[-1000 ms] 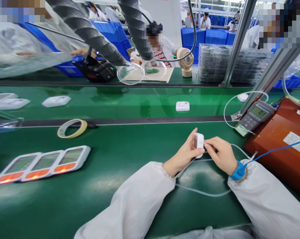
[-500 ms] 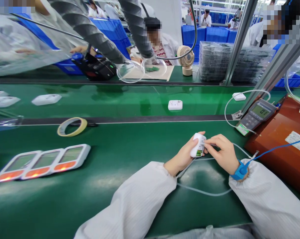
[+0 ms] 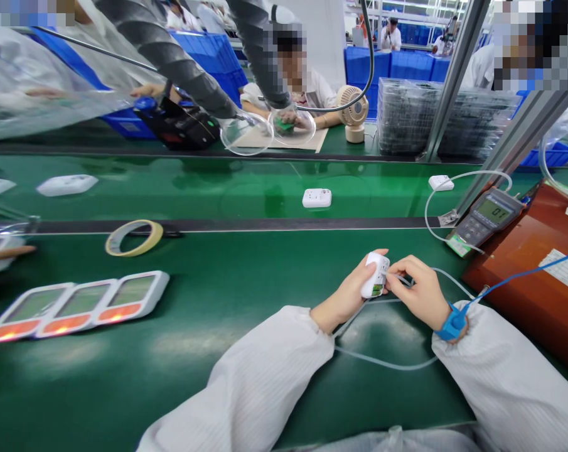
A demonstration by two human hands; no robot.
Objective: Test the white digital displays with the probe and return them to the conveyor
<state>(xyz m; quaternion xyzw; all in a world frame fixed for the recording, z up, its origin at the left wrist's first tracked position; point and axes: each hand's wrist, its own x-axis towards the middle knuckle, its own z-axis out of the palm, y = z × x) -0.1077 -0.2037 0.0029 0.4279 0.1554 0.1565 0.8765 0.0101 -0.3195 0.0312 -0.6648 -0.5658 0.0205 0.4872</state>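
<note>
My left hand (image 3: 342,302) is closed around a small white plastic device (image 3: 374,274) with round holes in its face and a greenish patch at its lower end. My right hand (image 3: 421,290) pinches the end of a thin translucent tube at the device's right side; whether the tube is seated in it cannot be made out. The tube (image 3: 387,363) loops over the green bench below my wrists. A blue wrist strap (image 3: 453,323) with a cord circles my right wrist. To the right, a handheld meter (image 3: 491,216) shows digits on its screen.
The meter leans on an orange-brown box (image 3: 523,276). At left lie three white display units (image 3: 76,304) with glowing orange panels and a tape roll (image 3: 133,238). White devices (image 3: 317,198) lie on the conveyor (image 3: 208,194). A co-worker's hand (image 3: 10,252) reaches in at left.
The white devices on the conveyor have shifted left. A co-worker's hand has come in at the left edge with a white unit. My hands keep nearly the same place and hold.
</note>
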